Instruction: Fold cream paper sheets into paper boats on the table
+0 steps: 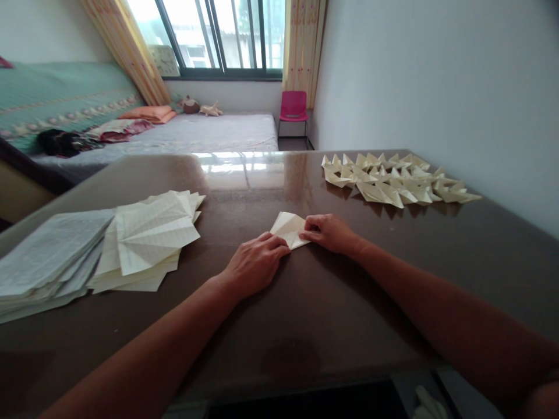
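Observation:
A cream sheet of folded paper (288, 228) lies on the brown table between my two hands. My left hand (257, 259) grips its near left corner, with the fingers bent over the edge. On the other side, my right hand (327, 231) pinches the right edge between thumb and curled fingers. Creases run across the paper's visible face, and both hands cover part of its edges.
Creased cream sheets (152, 230) lie stacked on the left, beside a pile of greyish printed papers (52, 247). Rows of folded paper boats (393, 180) stand at the table's back right. Behind the glossy table (244, 201) are a bed (231, 129) and a pink chair (293, 106).

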Available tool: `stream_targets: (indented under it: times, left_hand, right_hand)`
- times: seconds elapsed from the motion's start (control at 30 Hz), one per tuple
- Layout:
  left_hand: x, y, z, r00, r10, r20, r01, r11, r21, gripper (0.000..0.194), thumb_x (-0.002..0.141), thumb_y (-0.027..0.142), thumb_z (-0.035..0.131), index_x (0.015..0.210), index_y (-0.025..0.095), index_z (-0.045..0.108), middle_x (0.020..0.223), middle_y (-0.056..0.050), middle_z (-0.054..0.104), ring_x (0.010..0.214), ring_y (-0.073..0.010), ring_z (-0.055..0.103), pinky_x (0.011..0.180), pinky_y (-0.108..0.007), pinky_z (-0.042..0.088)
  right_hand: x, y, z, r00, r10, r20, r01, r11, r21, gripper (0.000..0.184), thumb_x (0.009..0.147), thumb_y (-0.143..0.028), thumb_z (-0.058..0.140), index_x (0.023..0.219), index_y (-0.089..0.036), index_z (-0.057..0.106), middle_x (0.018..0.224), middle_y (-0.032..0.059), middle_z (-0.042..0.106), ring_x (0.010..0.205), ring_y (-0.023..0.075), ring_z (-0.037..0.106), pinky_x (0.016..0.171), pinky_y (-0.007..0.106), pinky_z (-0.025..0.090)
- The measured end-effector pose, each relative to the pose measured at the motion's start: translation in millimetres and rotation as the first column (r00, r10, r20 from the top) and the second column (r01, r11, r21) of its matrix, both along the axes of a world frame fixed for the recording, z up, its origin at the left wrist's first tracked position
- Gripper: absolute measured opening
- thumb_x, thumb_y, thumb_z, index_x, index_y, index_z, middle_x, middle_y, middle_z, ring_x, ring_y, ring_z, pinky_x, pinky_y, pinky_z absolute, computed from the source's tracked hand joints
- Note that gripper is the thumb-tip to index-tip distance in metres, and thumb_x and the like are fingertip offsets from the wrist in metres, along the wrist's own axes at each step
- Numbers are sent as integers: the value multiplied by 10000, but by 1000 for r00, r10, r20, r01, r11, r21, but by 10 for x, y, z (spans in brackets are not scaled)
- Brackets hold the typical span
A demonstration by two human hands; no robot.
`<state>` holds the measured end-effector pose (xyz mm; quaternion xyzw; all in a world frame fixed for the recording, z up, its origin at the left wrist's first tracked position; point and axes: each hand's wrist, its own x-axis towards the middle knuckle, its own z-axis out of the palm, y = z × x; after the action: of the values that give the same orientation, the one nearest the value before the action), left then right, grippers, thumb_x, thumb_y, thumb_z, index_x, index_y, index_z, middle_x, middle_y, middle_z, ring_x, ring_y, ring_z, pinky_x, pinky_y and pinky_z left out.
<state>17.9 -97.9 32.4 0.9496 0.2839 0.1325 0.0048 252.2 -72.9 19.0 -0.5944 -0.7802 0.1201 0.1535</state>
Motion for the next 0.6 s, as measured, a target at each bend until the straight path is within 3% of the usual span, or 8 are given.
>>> stream_targets:
  times: [0.2,0.33,0.5,0.6]
  left_hand:
    - [49,8,-26,997,38,-62,-35,999,40,350,942,238,365,1240,279,545,1045,-38,621,922,-189,516,789,-321,474]
    - [63,13,-26,995,29,-94,-26,999,33,344,948,270,368,1216,347,570,1074,-17,610,931,-191,505,788,-331,461]
    - [52,12,-48,997,0,-76,3,999,34,369,944,244,395,1273,340,530,1293,13,567,1054,-197,491,856,-341,437]
    - [45,11,-66,996,-4,-85,7,999,40,378,948,238,393,1299,314,512,1313,20,572,1060,-196,494,858,-342,436]
  right_hand:
    - [-7,-4,16,1000,-7,12,7,1000,-13,266,811,-483,592,792,-225,656,780,1,689,682,133,573,570,230,309]
    - [-21,-17,36,1000,-8,21,9,1000,-25,274,812,-493,594,796,-226,653,790,1,692,689,136,576,565,235,299]
    - [-28,-23,42,1000,-13,20,14,999,-35,249,827,-465,595,885,-224,617,813,-3,684,720,139,586,571,231,305]
    - [-38,-51,93,999,7,33,-6,1000,-23,224,857,-409,581,985,-226,594,866,1,671,738,135,581,588,231,321]
